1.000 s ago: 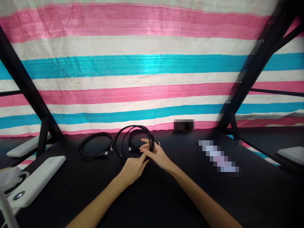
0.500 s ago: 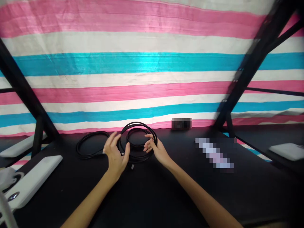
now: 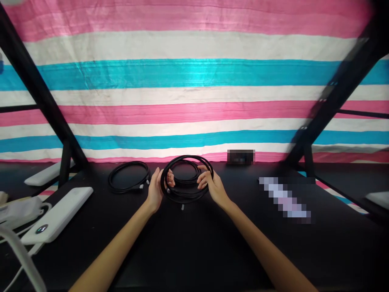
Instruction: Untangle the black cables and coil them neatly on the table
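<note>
A coiled black cable (image 3: 186, 179) is lifted a little off the black table (image 3: 194, 243), held between both hands. My left hand (image 3: 157, 189) grips the coil's left side with fingers curled through the loop. My right hand (image 3: 212, 184) is closed on the coil's right side. A silver plug end (image 3: 182, 207) hangs below the coil. A second coiled black cable (image 3: 129, 181) lies flat on the table just left of my left hand.
A white power bank (image 3: 57, 215) with a lit display lies at the left, with white cables beside it. Another white slab (image 3: 45, 174) lies behind it. Black frame struts (image 3: 42, 97) rise on both sides. A striped tarp (image 3: 194, 81) hangs behind.
My left hand moved from beside my right hand out to the coil's left side and closed on it. Both hands now hold the coil, raised slightly.
</note>
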`<move>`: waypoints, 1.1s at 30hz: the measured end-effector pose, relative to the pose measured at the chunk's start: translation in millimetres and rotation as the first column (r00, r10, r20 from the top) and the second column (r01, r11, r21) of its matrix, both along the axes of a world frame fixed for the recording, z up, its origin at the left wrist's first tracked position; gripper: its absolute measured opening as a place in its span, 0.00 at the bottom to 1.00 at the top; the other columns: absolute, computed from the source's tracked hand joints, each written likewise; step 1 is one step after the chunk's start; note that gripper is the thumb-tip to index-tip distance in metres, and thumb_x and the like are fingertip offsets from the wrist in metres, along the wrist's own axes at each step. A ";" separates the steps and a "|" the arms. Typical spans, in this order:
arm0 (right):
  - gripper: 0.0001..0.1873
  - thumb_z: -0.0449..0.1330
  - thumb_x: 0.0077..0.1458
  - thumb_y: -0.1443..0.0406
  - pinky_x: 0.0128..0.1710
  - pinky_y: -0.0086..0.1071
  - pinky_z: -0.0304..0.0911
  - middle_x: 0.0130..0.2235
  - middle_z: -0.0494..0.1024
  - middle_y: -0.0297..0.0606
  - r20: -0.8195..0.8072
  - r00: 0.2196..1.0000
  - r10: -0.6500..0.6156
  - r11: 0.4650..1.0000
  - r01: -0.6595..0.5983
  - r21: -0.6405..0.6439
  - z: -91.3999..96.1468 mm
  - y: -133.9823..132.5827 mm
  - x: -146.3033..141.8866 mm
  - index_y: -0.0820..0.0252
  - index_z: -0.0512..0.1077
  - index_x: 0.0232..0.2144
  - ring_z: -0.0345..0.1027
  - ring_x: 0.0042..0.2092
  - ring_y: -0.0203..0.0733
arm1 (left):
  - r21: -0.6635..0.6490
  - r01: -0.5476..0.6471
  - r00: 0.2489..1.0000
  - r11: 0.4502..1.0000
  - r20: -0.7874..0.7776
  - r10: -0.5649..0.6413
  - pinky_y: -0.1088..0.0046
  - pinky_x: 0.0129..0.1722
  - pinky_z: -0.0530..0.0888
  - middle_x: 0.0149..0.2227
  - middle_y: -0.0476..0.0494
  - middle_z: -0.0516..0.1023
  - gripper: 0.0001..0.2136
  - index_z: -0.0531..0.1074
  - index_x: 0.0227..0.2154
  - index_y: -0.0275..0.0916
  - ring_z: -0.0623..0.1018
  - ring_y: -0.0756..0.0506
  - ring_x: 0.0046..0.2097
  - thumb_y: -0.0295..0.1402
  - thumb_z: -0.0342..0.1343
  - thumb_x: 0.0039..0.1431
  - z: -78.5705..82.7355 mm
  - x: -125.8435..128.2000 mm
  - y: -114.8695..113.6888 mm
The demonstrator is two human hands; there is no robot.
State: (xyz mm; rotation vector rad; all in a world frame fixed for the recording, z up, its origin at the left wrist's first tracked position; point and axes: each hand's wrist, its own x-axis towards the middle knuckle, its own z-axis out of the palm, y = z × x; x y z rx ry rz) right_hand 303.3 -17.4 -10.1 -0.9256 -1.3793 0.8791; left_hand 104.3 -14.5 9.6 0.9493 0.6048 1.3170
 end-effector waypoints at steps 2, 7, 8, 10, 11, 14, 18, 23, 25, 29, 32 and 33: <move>0.26 0.47 0.57 0.48 0.22 0.28 0.62 0.25 0.70 0.33 0.001 1.000 -0.026 1.000 0.026 0.006 -1.7 0.7 0.3 0.62 0.64 0.46 0.67 0.21 0.34 | -0.090 0.075 0.997 0.993 0.036 -0.072 0.76 0.24 0.66 0.21 0.50 0.66 0.17 0.65 0.22 0.36 0.68 0.52 0.23 0.48 0.51 0.52 2.7 0.3 -1.7; 0.27 0.46 0.57 0.47 0.24 0.28 0.64 0.29 0.73 0.36 -0.022 0.998 -0.066 0.998 0.067 0.019 0.6 0.3 0.6 0.61 0.66 0.46 0.70 0.24 0.35 | -0.173 0.006 1.000 0.985 -0.019 -0.009 0.80 0.21 0.63 0.20 0.54 0.62 0.16 0.61 0.19 0.37 0.64 0.55 0.21 0.42 0.57 0.49 4.8 -5.6 3.6; 0.27 0.46 0.57 0.47 0.23 0.28 0.65 0.31 0.74 0.38 -0.031 0.996 -0.081 0.997 0.082 0.010 1.5 0.5 1.2 0.60 0.67 0.46 0.71 0.26 0.36 | -0.167 -0.063 0.998 0.984 -0.041 0.057 0.80 0.20 0.63 0.20 0.54 0.62 0.16 0.61 0.20 0.37 0.64 0.55 0.20 0.43 0.57 0.49 5.0 -8.2 6.2; 0.28 0.47 0.55 0.46 0.23 0.27 0.66 0.35 0.74 0.40 -0.064 0.991 -0.120 0.993 0.120 -0.006 3.5 1.7 3.2 0.59 0.69 0.45 0.72 0.31 0.38 | -0.118 -0.214 0.976 0.970 -0.066 0.207 0.81 0.17 0.61 0.19 0.55 0.61 0.16 0.60 0.20 0.38 0.63 0.55 0.20 0.44 0.57 0.49 5.8 -15.0 12.0; 0.28 0.48 0.54 0.45 0.22 0.27 0.67 0.36 0.74 0.41 -0.089 0.986 -0.140 0.990 0.140 -0.010 4.7 2.7 4.7 0.59 0.70 0.44 0.73 0.33 0.39 | -0.089 -0.287 0.957 0.954 -0.065 0.282 0.82 0.16 0.59 0.19 0.55 0.60 0.16 0.59 0.20 0.38 0.62 0.56 0.19 0.43 0.57 0.49 6.2 -19.1 14.9; 0.29 0.51 0.49 0.42 0.20 0.27 0.68 0.35 0.73 0.39 -0.222 0.953 -0.204 0.979 0.201 -0.036 9.8 6.2 11.4 0.59 0.71 0.39 0.73 0.32 0.39 | -0.068 -0.487 0.874 0.871 -0.032 0.486 0.83 0.13 0.54 0.18 0.57 0.58 0.16 0.57 0.20 0.39 0.61 0.56 0.17 0.41 0.57 0.50 7.8 -32.8 22.4; 0.28 0.54 0.46 0.41 0.18 0.26 0.68 0.27 0.71 0.31 -0.489 0.835 -0.251 0.967 0.197 -0.159 18.2 10.2 24.3 0.57 0.68 0.35 0.71 0.25 0.35 | -0.104 -0.611 0.791 0.785 -0.038 0.610 0.83 0.10 0.48 0.16 0.59 0.54 0.14 0.55 0.20 0.39 0.56 0.57 0.13 0.39 0.53 0.53 8.8 -46.9 27.7; 0.21 0.52 0.51 0.45 0.15 0.19 0.61 0.20 0.66 0.24 -0.717 0.646 -0.264 0.951 0.048 -0.306 25.1 12.5 36.0 0.54 0.66 0.32 0.62 0.17 0.27 | -0.054 -0.620 0.784 0.782 -0.048 0.619 0.84 0.10 0.45 0.13 0.60 0.52 0.14 0.55 0.19 0.39 0.52 0.58 0.12 0.38 0.50 0.55 8.3 -47.4 28.1; 0.19 0.52 0.52 0.46 0.14 0.17 0.58 0.19 0.64 0.22 -0.760 0.605 -0.238 0.948 -0.024 -0.316 26.8 12.9 38.1 0.55 0.65 0.30 0.57 0.16 0.24 | -0.018 -0.617 0.787 0.787 -0.048 0.616 0.84 0.10 0.45 0.13 0.60 0.52 0.14 0.56 0.20 0.39 0.51 0.58 0.12 0.38 0.50 0.56 8.7 -44.8 26.7; 0.18 0.60 0.48 0.50 0.09 0.15 0.45 0.17 0.60 0.21 -0.762 0.625 -0.171 0.954 -0.087 -0.285 29.1 12.0 40.4 0.57 0.64 0.26 0.50 0.14 0.23 | 0.100 -0.628 0.770 0.772 -0.058 0.635 0.84 0.11 0.49 0.14 0.59 0.53 0.14 0.58 0.20 0.39 0.52 0.58 0.13 0.39 0.53 0.55 10.5 -40.1 22.3; 0.19 0.64 0.43 0.51 0.08 0.19 0.34 0.17 0.59 0.21 -0.698 0.714 -0.045 0.955 -0.173 -0.239 29.9 9.9 39.3 0.58 0.63 0.24 0.42 0.13 0.23 | 0.212 -0.609 0.768 0.764 -0.081 0.635 0.84 0.12 0.51 0.15 0.59 0.54 0.15 0.58 0.20 0.38 0.53 0.58 0.14 0.40 0.53 0.54 10.8 -37.7 19.8; 0.19 0.64 0.43 0.51 0.08 0.20 0.32 0.18 0.60 0.22 -0.663 0.748 -0.005 0.954 -0.196 -0.228 30.1 9.1 38.2 0.58 0.64 0.23 0.40 0.13 0.22 | 0.228 -0.602 0.770 0.765 -0.086 0.632 0.84 0.12 0.51 0.15 0.58 0.54 0.15 0.59 0.20 0.38 0.53 0.58 0.14 0.40 0.53 0.54 10.7 -37.5 19.8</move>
